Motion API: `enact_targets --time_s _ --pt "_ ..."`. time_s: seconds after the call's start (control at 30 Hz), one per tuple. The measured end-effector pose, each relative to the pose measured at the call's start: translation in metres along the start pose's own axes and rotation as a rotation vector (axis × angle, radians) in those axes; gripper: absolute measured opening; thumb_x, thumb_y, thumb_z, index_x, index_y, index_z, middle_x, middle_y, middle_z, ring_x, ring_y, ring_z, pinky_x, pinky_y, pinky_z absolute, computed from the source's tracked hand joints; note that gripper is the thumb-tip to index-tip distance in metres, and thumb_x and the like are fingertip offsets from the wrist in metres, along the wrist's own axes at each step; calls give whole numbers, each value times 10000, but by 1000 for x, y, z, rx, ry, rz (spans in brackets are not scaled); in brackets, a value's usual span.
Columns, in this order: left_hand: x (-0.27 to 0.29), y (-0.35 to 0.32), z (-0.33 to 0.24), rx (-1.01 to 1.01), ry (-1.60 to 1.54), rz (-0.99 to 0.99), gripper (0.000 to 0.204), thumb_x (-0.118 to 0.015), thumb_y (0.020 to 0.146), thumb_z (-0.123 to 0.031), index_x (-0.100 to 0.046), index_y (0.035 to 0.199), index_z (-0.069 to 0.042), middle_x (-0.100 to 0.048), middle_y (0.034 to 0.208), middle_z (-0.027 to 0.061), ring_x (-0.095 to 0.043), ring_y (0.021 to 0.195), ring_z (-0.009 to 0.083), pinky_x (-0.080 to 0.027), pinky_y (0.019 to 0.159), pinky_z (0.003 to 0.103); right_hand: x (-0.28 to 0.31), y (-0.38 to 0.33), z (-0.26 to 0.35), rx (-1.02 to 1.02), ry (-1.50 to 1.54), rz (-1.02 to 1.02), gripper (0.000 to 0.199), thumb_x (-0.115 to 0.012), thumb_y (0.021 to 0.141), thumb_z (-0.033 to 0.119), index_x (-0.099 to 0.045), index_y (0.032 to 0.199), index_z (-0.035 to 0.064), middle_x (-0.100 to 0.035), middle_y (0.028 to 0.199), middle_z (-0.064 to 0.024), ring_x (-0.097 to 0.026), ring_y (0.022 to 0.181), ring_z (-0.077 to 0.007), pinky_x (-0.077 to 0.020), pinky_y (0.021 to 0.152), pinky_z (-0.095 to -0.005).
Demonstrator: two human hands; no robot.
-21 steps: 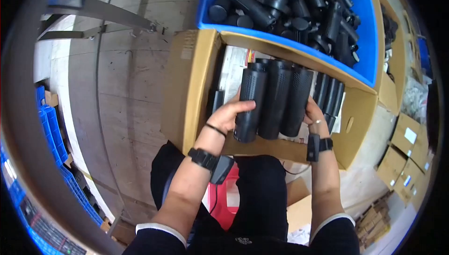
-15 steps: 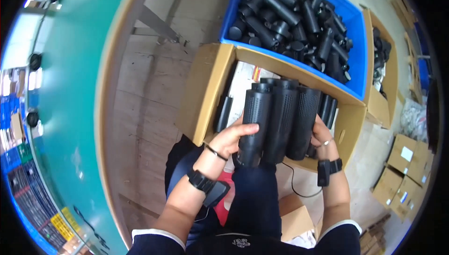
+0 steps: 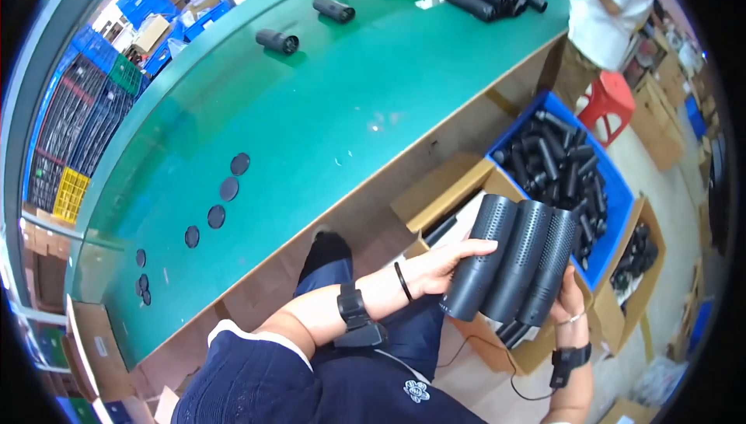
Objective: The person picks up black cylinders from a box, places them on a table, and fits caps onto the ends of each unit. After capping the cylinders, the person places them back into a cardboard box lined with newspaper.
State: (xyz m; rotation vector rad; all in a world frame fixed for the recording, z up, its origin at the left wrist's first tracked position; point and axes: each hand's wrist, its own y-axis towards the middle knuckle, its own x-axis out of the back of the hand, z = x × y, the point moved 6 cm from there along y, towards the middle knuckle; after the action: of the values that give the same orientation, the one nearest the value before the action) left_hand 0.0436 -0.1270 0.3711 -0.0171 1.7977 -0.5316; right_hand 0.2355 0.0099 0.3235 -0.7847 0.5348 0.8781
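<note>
Three black cylinders (image 3: 519, 261) with perforated upper walls are squeezed side by side between my two hands, tilted over an open cardboard box. My left hand (image 3: 443, 267) grips the left cylinder, its thumb lying across the front. At the other end of the row, my right hand (image 3: 571, 296) presses against the right cylinder, and its fingers are partly hidden behind. The open cardboard box (image 3: 437, 200) beneath them contains more black tubes and something white; the held cylinders cover much of it.
On my left runs a long green table (image 3: 342, 129) bearing scattered black discs (image 3: 228, 188) and black cylinders (image 3: 334, 10). A blue crate (image 3: 619, 210) of black parts adjoins the box, with another carton (image 3: 659, 249) beyond. Farther off are a red stool (image 3: 610, 104) and a person (image 3: 610, 16).
My view has swung left, bringing the tabletop, its discs and the person into sight. The cylinders stay between my hands and now appear farther right in the picture.
</note>
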Motion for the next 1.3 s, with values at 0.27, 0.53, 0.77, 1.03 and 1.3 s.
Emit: enact_targets --time_s 0.27,0.53,0.77,1.03,1.3 --pt "-42 -109 -83 -349 -19 159 536 -693 854 -319 -516 1248 -2 -632 1158 164 -641 1031 276 -500 950 450 -171 81 72 12 -364 335 706 -626 845 505 -472 1347 33 -562 1307 -144 -549 1191 -287 -418 1042 -463" --pt "44 -263 -195 -915 5 -61 400 -687 851 -331 -601 1105 -33 -677 997 116 -670 869 243 -556 816 426 -360 274 -23 -169 -571 498 649 -606 860 532 -532 1266 31 -617 1200 -122 -598 1081 -241 -489 949 -419" --pt "113 -328 -236 -1080 -25 -300 442 -699 834 -373 -586 1089 -31 -667 969 118 -669 857 254 -562 799 455 -447 308 -85 -311 -969 393 757 -479 867 654 -505 1306 38 -628 1179 -77 -621 1028 -167 -508 911 -347" --pt "132 -331 -224 -948 -61 -276 431 -694 829 -304 -536 1119 -26 -632 993 122 -648 892 282 -550 827 473 -402 391 -67 -217 -1101 385 791 -465 909 615 -289 1491 110 -464 1397 -92 -484 1228 -184 -405 1018 -276" --pt "148 -346 -206 -945 11 -456 509 -614 896 -123 -374 1344 -144 -537 1250 116 -573 1136 301 -490 859 642 -409 366 -63 -61 -1213 387 703 -469 934 577 -381 1455 113 -451 1411 -105 -457 1248 -173 -363 1050 -289"
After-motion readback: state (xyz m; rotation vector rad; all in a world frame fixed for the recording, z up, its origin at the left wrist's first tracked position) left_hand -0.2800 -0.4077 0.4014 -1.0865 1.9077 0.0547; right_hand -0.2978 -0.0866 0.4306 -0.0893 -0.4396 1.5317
